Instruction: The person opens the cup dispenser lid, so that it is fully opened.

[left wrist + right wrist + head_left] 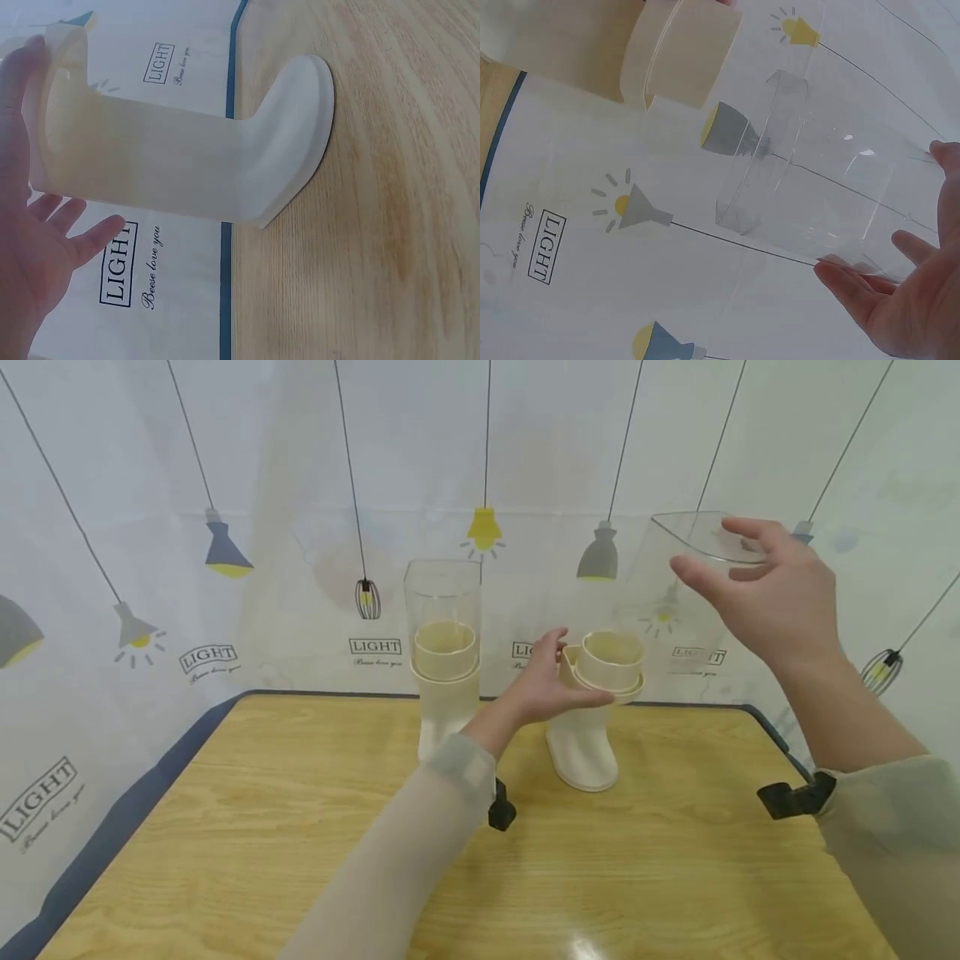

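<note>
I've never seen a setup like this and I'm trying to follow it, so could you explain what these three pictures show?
There's no machine here, just a person's two bare hands. The widest picture comes from a camera worn on the head, looking forward and down; the other two come from cameras on the left and right wrists. On the wooden table, seen from the head, stand a left boot and a right boot, both cream-coloured, with round collars on top. A see-through sleeve surrounds the left boot's collar. The left hand grips the right boot near its top. The right hand holds a clear container in the air, apart from that boot.
</note>
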The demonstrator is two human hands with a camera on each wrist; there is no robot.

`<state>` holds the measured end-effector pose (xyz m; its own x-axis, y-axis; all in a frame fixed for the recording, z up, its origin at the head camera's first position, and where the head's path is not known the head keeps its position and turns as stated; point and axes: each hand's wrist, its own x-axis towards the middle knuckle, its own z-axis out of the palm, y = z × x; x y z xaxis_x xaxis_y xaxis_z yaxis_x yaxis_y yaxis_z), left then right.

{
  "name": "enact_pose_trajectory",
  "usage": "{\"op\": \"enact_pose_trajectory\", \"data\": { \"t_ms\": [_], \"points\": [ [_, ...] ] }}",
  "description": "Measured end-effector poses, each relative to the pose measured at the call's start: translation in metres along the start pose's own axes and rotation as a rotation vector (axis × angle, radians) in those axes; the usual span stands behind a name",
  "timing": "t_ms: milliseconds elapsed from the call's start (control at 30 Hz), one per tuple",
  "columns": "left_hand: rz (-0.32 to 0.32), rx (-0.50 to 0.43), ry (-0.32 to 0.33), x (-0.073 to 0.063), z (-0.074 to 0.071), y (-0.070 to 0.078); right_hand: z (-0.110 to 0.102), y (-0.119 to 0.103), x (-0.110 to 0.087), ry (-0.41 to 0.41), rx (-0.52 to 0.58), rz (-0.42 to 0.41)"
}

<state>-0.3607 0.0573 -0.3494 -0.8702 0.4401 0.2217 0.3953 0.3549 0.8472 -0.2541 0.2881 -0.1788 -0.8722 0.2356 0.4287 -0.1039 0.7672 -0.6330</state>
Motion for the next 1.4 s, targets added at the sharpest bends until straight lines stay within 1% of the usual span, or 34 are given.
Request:
{"op": "enact_pose_trajectory", "data": {
  "t_ms": [167,267,400,567,733,867,1033,1133,1400],
  "points": [
    [-0.01,0.018,-0.008,-0.003,0.0,-0.002,-0.013,0.013,-0.001,0.01,0.005,0.051],
    [-0.013,0.006,-0.001,-0.004,0.002,-0.004,-0.017,0.02,-0.002,0.019,-0.019,0.067],
    [-0.013,-0.009,0.026,-0.006,0.006,-0.006,-0.02,0.031,-0.006,0.017,-0.062,0.092],
    [-0.032,-0.033,0.065,-0.008,0.015,-0.011,-0.017,0.054,-0.012,0.003,-0.1,0.138],
    [-0.06,-0.106,0.097,-0.009,0.02,-0.013,-0.014,0.088,-0.017,-0.016,-0.142,0.16],
    [-0.07,-0.14,0.097,-0.007,0.022,-0.013,-0.01,0.119,-0.021,-0.045,-0.173,0.174],
    [-0.071,-0.13,0.073,-0.004,0.021,-0.012,0.001,0.154,-0.027,-0.081,-0.186,0.186],
    [-0.085,-0.132,0.055,-0.003,0.02,-0.012,0.009,0.173,-0.03,-0.116,-0.192,0.191],
    [-0.095,-0.106,0.021,0.002,0.015,-0.014,0.029,0.226,-0.031,-0.211,-0.153,0.203]
  ]
}}
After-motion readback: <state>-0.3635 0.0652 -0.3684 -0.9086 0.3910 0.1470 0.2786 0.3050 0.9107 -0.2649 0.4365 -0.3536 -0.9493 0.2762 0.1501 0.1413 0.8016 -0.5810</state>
